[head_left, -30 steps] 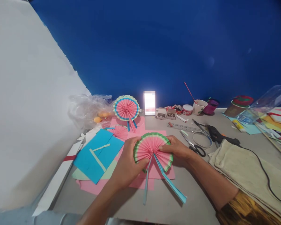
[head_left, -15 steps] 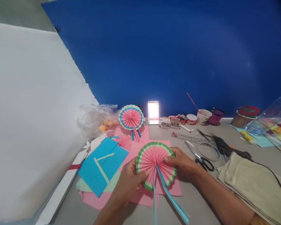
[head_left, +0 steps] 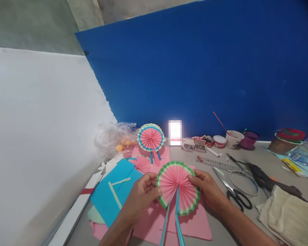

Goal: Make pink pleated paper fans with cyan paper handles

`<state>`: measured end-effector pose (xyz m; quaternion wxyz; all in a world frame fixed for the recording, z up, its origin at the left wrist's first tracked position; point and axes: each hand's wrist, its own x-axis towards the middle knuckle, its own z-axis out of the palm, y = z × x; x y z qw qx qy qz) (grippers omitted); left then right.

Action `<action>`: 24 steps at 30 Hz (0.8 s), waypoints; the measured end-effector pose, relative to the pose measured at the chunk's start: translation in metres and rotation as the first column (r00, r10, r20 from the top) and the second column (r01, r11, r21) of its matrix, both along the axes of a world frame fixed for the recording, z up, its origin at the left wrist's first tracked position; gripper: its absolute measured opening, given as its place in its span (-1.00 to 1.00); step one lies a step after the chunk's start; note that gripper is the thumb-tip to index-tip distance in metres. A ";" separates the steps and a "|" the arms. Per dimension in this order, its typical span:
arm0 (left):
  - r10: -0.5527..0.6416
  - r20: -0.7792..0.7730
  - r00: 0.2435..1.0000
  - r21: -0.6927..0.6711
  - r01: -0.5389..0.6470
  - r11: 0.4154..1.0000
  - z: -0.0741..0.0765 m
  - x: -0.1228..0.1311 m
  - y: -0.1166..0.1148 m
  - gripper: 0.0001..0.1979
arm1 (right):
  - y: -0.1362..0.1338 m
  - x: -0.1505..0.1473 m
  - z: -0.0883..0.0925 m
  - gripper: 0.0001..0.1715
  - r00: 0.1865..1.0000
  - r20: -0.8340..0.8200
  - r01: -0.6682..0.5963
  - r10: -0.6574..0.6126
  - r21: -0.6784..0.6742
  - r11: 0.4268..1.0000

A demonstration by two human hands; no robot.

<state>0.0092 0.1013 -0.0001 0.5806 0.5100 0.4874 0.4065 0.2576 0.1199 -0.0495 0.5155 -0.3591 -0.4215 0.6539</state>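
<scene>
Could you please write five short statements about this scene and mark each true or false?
1. The left hand and the right hand are both on the green-edged fan. True.
2. The scissors have red handles. False: the scissors have black handles.
3. A blue-banded fan is farther back than the green-edged fan. True.
4. The ruler lies on the blue paper. False: the ruler lies on the gray table.
5. A red stick leans in the white cup. True.
</scene>
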 end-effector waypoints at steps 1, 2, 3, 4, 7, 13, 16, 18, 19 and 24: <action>-0.027 0.015 1.000 -0.003 0.028 1.000 -0.001 0.002 -0.001 -0.61 | 0.001 0.000 -0.001 -0.60 1.000 -0.014 0.025 -0.025 -0.003 1.000; -0.050 0.030 0.998 -0.008 0.050 0.999 -0.002 0.005 -0.003 -0.61 | 0.001 0.000 -0.002 -0.61 0.999 -0.022 0.045 -0.045 -0.005 0.999; -0.064 0.042 0.997 -0.014 0.064 0.998 -0.003 0.008 -0.005 -0.63 | 0.002 0.000 -0.003 -0.61 0.998 -0.027 0.053 -0.053 -0.006 0.999; -0.068 0.052 0.996 -0.020 0.069 0.997 -0.005 0.010 -0.007 -0.65 | 0.002 0.001 -0.003 -0.62 0.998 -0.030 0.051 -0.052 -0.005 0.999; -0.041 0.065 0.997 -0.050 0.044 0.998 -0.009 0.017 -0.013 -0.69 | 0.001 0.000 -0.002 -0.62 1.000 -0.025 0.007 -0.007 0.004 1.000; 0.123 0.020 0.992 -0.066 -0.122 0.990 0.001 0.004 -0.016 -0.64 | 0.001 0.000 0.001 -0.53 0.985 0.165 0.033 -0.045 0.077 0.996; 0.275 -0.007 0.961 -0.025 -0.276 0.961 0.012 -0.024 -0.018 -0.62 | 0.005 0.004 -0.002 -0.60 0.836 0.503 0.139 -0.221 0.196 0.971; 0.378 -0.038 0.925 -0.046 -0.379 0.924 0.020 -0.048 -0.021 -0.55 | 0.009 0.008 -0.006 -0.75 0.607 0.698 0.156 -0.380 0.364 0.918; 0.431 -0.057 0.901 -0.052 -0.434 0.900 0.024 -0.060 -0.022 -0.50 | 0.010 0.010 -0.008 -0.81 0.489 0.748 0.125 -0.448 0.449 0.885; 0.570 -0.279 0.773 0.041 -0.583 0.811 0.041 -0.114 -0.018 -0.43 | 0.014 0.016 -0.015 -0.73 0.139 0.861 -0.096 -0.489 0.503 0.859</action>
